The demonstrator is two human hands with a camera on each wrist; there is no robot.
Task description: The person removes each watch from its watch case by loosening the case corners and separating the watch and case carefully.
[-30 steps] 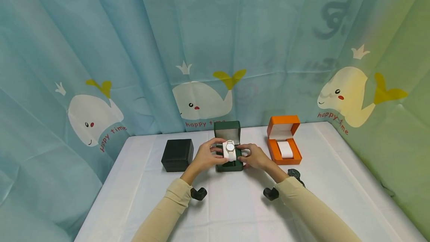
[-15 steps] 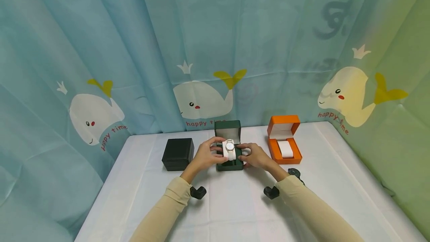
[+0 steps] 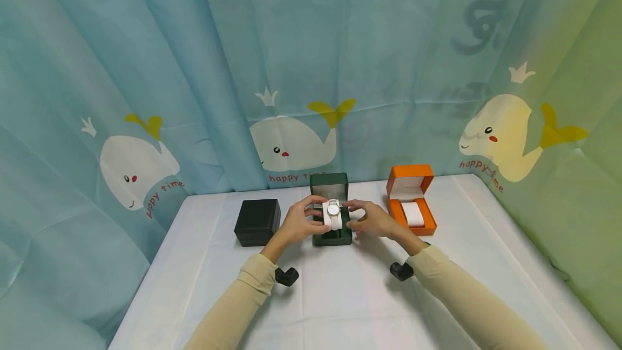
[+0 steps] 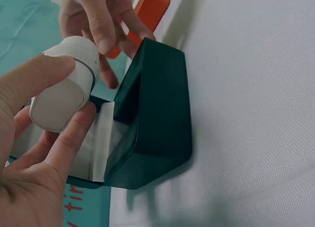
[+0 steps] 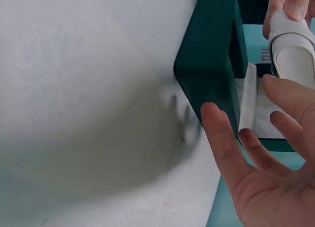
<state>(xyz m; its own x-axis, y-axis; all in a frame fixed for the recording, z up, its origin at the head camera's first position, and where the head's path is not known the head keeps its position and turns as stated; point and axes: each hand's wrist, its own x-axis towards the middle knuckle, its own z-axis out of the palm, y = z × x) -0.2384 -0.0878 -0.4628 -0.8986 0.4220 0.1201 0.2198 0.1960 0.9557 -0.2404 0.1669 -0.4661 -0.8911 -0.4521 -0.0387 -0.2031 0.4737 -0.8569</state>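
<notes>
My left hand (image 3: 296, 221) grips a white watch cushion (image 4: 58, 106) wearing a white-strapped watch (image 3: 333, 210). Thumb and fingers hold it by its ends and sides, above the opened green watch box (image 3: 331, 241). In the left wrist view, the cushion is tilted beside the box's hollow base. My right hand (image 3: 378, 221) is spread at the box's right side, holding nothing. The right wrist view shows its fingertips (image 5: 210, 111) right at the green wall, with the thumb (image 5: 283, 89) close to the cushion's end.
A closed black box (image 3: 257, 222) stands on the left of the white-covered table (image 3: 340, 307). To the right, an open orange box (image 3: 428, 226) holds a white cushion (image 3: 413, 215). Black wrist-camera mounts (image 3: 286, 276) jut from both sleeves. A whale-print curtain (image 3: 291, 42) hangs behind.
My right hand has shifted slightly right, its fingers spreading away from the cushion. The dark watch near the right sleeve is now mostly covered by it. My left hand stays nearly still, holding the cushion.
</notes>
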